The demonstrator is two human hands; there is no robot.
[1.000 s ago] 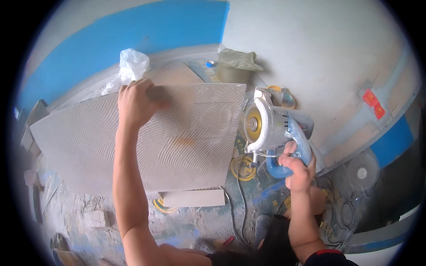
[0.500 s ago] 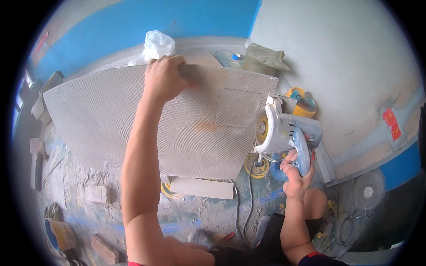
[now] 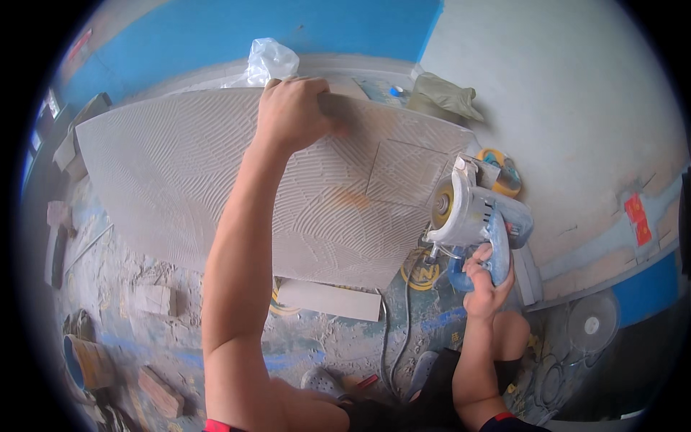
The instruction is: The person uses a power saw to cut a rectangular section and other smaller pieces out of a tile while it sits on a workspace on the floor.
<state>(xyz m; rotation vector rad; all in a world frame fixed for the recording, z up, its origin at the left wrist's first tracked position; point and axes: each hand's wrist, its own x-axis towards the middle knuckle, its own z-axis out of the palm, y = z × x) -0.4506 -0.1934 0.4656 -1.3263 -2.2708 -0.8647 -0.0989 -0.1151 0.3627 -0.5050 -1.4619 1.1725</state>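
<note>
A large grey tile [image 3: 180, 165] stands tilted in front of me, its ridged back towards me. My left hand [image 3: 296, 115] is closed over its upper edge, fingertips hidden behind it. Low on the right, my right hand [image 3: 489, 279] wraps round the blue handle of a dusty circular saw [image 3: 479, 216]. The saw's round blade [image 3: 443, 204] is at the tile's right edge; I cannot tell whether it touches. A rectangular outline marks the tile's back near the saw.
A narrow tile strip [image 3: 327, 299] and a grey cord [image 3: 386, 338] lie on the dusty floor below the tile. Bricks and a bucket [image 3: 90, 362] are at left. Behind the tile are a clear plastic bag [image 3: 272, 59], a covered bucket [image 3: 448, 97] and a yellow container [image 3: 504, 171].
The tile and my left hand have shifted slightly right and up in the picture. The saw has moved a little right with my right hand. Both grips look the same.
</note>
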